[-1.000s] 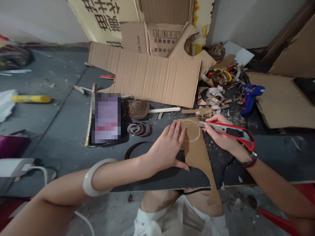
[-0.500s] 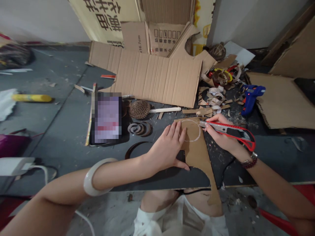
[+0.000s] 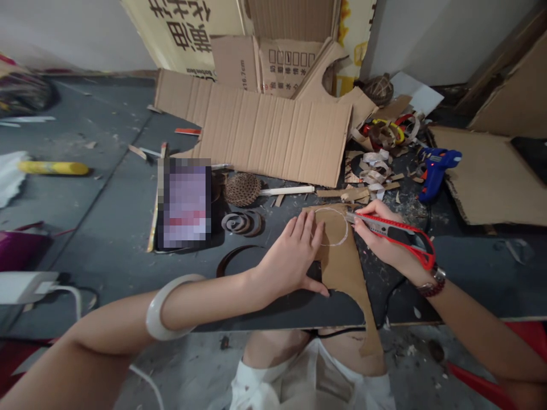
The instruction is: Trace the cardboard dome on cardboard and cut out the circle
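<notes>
A brown cardboard piece (image 3: 346, 273) lies on the dark work board (image 3: 128, 250), with a white circle (image 3: 330, 226) drawn near its top. My left hand (image 3: 293, 256) rests flat on the cardboard's left side, fingers stretched out beside the circle. My right hand (image 3: 382, 242) grips a red utility knife (image 3: 395, 230), its blade tip touching the circle's right edge. A white bangle sits on my left forearm, a beaded bracelet on my right wrist.
A big corrugated sheet (image 3: 265, 134) lies behind. A blue glue gun (image 3: 436, 168) stands at the right among curled cardboard strips (image 3: 376, 171). A phone (image 3: 183, 202), coiled cardboard discs (image 3: 243, 223), a glue stick (image 3: 287, 191) and a yellow tube (image 3: 53, 167) are to the left.
The knife's rear end has swung slightly downward and my right hand has turned a little at the circle's edge. My left hand has stayed in place.
</notes>
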`<act>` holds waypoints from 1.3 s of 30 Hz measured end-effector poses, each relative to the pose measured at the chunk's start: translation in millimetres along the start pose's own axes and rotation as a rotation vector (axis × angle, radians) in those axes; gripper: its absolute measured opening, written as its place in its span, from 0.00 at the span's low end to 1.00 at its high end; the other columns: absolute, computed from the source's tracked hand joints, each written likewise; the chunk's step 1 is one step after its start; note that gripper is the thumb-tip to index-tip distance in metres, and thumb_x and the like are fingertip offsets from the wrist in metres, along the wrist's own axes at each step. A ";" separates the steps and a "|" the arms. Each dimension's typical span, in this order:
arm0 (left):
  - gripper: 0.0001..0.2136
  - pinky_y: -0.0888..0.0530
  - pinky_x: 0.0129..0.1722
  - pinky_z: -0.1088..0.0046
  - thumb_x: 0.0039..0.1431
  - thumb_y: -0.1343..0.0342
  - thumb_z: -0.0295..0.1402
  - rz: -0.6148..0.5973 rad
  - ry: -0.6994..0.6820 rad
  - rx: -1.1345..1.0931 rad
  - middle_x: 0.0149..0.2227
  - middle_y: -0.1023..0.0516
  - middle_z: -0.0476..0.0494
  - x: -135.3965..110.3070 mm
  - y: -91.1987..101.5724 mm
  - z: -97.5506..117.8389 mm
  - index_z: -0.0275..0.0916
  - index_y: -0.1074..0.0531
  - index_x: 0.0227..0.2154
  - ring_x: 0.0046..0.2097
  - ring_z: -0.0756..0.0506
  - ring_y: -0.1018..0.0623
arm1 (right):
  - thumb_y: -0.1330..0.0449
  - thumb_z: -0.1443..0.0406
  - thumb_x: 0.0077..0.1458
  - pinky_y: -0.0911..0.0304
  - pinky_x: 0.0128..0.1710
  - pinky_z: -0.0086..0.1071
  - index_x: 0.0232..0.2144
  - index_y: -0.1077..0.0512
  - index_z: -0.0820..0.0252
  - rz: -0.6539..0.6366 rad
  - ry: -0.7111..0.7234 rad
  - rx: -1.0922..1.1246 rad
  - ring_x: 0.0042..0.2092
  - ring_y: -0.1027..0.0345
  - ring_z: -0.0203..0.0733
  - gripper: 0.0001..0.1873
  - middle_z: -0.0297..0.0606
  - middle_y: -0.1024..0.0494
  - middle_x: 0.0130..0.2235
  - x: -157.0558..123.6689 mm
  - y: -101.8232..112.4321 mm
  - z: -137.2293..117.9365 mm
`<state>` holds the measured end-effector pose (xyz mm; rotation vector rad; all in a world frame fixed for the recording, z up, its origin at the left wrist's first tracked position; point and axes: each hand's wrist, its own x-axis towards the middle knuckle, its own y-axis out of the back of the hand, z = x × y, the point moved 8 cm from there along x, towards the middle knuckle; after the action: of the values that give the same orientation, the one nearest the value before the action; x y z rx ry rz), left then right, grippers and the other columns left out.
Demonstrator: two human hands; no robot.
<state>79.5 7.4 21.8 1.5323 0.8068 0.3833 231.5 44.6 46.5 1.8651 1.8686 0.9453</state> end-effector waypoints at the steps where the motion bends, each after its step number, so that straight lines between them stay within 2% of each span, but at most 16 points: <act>1: 0.61 0.40 0.62 0.51 0.40 0.55 0.71 0.001 0.000 0.001 0.65 0.51 0.12 0.0 0.2 0.2 0.19 0.50 0.65 0.66 0.23 0.45 | 0.43 0.62 0.56 0.41 0.25 0.29 0.29 0.35 0.56 -0.001 -0.005 0.005 0.23 0.35 0.35 0.06 0.30 0.28 0.24 0.2 0.0 1.0; 13: 0.61 0.41 0.63 0.50 0.40 0.54 0.71 0.001 0.000 -0.027 0.65 0.51 0.11 -1.4 0.9 -1.1 0.18 0.50 0.65 0.67 0.23 0.45 | 0.43 0.60 0.57 0.39 0.26 0.31 0.34 0.34 0.55 0.003 -0.041 0.055 0.26 0.32 0.37 0.06 0.32 0.26 0.28 -3.2 -1.6 18.5; 30: 0.61 0.41 0.63 0.51 0.40 0.53 0.70 0.000 0.004 -0.036 0.65 0.51 0.11 -0.3 1.5 -0.9 0.19 0.50 0.65 0.67 0.23 0.45 | 0.42 0.59 0.58 0.37 0.26 0.33 0.34 0.34 0.54 0.006 -0.050 0.064 0.28 0.28 0.40 0.06 0.34 0.24 0.30 -3.1 -1.1 21.5; 39: 0.61 0.41 0.63 0.51 0.40 0.54 0.71 0.011 0.000 -0.019 0.65 0.51 0.11 -0.3 1.2 -0.9 0.18 0.50 0.65 0.66 0.23 0.45 | 0.43 0.64 0.55 0.40 0.26 0.31 0.30 0.35 0.54 -0.007 0.020 -0.030 0.24 0.35 0.36 0.03 0.30 0.28 0.24 -0.3 2.1 -0.4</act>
<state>79.0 7.9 23.1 1.5193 0.7935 0.3981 232.8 44.1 48.1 1.8370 1.8610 0.9880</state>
